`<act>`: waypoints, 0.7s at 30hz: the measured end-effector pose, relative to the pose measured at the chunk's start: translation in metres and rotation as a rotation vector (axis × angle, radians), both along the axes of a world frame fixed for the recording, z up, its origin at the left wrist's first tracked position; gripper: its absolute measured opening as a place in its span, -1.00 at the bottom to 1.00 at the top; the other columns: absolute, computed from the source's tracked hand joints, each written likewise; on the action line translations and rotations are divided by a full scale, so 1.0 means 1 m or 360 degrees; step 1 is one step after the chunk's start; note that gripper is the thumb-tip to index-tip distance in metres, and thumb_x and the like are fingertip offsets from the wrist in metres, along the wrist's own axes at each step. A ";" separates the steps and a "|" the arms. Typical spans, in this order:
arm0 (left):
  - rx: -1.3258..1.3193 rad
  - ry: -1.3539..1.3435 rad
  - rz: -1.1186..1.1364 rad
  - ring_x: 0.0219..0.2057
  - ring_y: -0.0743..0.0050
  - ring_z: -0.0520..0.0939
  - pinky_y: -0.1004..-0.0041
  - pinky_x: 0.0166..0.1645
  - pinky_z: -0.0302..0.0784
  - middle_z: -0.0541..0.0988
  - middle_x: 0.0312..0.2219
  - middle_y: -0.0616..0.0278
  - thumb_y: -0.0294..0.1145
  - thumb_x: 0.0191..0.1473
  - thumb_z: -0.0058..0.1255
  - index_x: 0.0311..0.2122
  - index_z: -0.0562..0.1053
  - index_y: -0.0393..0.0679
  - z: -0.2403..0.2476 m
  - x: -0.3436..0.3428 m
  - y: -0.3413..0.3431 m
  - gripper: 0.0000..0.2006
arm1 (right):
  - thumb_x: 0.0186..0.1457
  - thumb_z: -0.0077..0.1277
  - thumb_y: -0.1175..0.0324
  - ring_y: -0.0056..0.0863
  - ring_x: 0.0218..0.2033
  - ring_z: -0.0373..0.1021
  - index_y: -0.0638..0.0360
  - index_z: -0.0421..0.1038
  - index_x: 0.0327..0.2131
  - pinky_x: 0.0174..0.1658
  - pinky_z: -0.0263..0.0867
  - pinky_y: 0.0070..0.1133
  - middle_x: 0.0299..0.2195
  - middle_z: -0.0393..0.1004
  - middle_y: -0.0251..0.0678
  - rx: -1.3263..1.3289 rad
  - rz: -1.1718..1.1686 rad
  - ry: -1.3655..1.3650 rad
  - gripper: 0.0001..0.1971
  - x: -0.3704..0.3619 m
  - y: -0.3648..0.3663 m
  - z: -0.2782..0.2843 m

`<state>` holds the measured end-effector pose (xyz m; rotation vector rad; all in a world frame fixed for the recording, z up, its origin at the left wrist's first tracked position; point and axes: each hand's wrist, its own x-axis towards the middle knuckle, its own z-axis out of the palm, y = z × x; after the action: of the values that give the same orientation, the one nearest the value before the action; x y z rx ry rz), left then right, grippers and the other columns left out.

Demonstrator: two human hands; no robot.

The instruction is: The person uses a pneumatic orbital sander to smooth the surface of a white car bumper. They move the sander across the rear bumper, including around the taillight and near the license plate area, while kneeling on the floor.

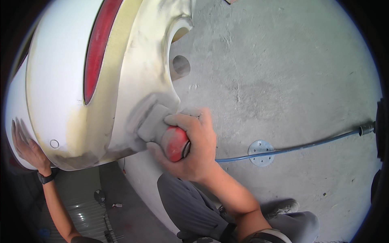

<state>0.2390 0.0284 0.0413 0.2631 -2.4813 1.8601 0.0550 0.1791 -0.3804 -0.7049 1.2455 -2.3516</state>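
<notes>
Red-capped sander rests against the lower corner of a white car bumper, just below the curved cut-out. The right hand grasps it, fingers and thumb wrapped around the rounded head, probably so that the palm can steer the tool and keep its pad flat on the curve. At the bumper's left side, the left hand lies flat with fingers extended, gripping nothing, perhaps to brace the body or steady the shell. The bumper passes from smooth white into dull, yellowish patches, with grey smears around the dust-coated pad; a tapering red lens is set into it. Blue hose, thin and flexible, crosses the rough concrete floor and a round, holed metal plate; whether it joins the sander is hidden behind the right hand and forearm.
</notes>
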 end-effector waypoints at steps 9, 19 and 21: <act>0.0077 0.0023 -0.0003 0.36 -0.22 0.34 0.04 0.42 0.15 0.38 0.33 -0.20 0.07 0.45 -0.36 0.34 0.28 -0.44 0.011 0.013 -0.006 -0.29 | -0.22 0.48 0.40 -0.15 -0.29 0.41 0.12 0.44 -0.10 -0.30 0.39 -0.35 -0.22 0.37 -0.11 -0.0073 -0.0009 -0.0116 -0.44 0.025 -0.008 -0.021; 0.0204 0.0125 0.0112 0.32 -0.25 0.40 0.04 0.40 0.20 0.42 0.29 -0.25 -0.03 0.43 -0.29 0.30 0.31 -0.49 0.044 0.046 -0.019 -0.35 | -0.23 0.51 0.37 -0.15 -0.22 0.40 0.16 0.43 -0.05 -0.20 0.39 -0.34 -0.20 0.43 -0.12 0.0106 -0.0058 -0.0220 -0.39 0.057 -0.013 -0.056; 0.0183 0.0116 0.0100 0.32 -0.24 0.40 0.04 0.40 0.20 0.42 0.29 -0.25 -0.08 0.44 -0.28 0.30 0.31 -0.49 0.050 0.053 -0.021 -0.38 | -0.23 0.52 0.37 -0.16 -0.22 0.41 0.16 0.45 -0.07 -0.22 0.40 -0.36 -0.21 0.45 -0.15 -0.0031 -0.0002 -0.0169 -0.40 0.048 -0.002 -0.036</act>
<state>0.2918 0.0074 0.0914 0.4097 -2.5623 1.6987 0.1029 0.1771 -0.4168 -0.5773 1.1797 -2.3718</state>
